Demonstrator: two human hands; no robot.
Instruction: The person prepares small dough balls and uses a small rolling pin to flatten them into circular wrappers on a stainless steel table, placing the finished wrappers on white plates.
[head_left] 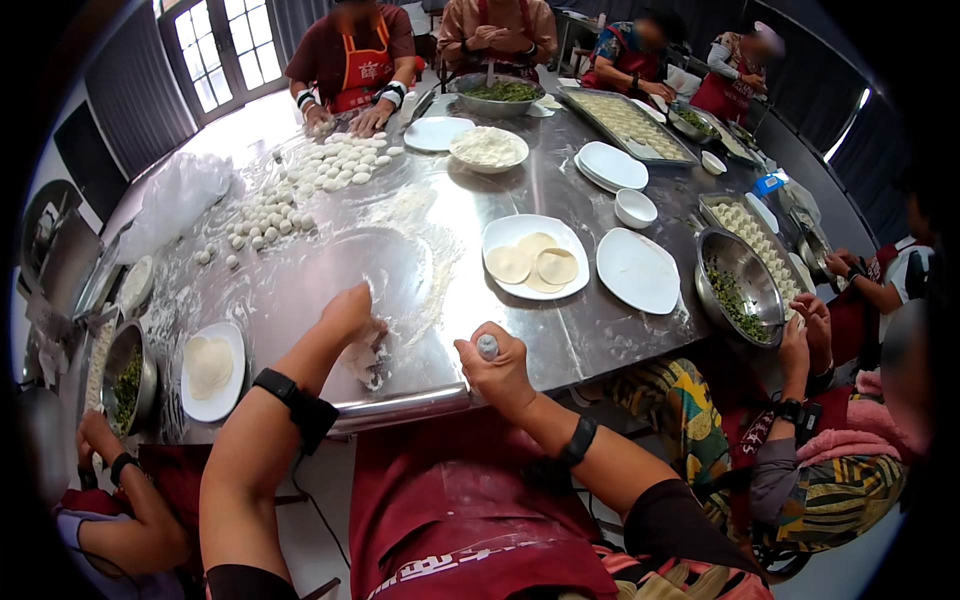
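Right hand out over the near edge, fingers clenched round a grey-ended rod, tip poking up out of the fist, prob. a rolling pin. Left hand bends down over the steel table, fingers by a white floury patch near the edge. Pinching, pressing or just resting? Can't tell, they're mostly hidden.

Doing it well, imo: keep the left touch light, spread flour thin w/ no clumps, & stay a bit back from the rim b/c it could spill. Rod's best kept clear of the left fingers; a looser grip would prob. give finer control. Flat rounds sit overlapping on the square plate ahead, so loose flour's best kept off those. Dough pieces lie farther off, up-left.
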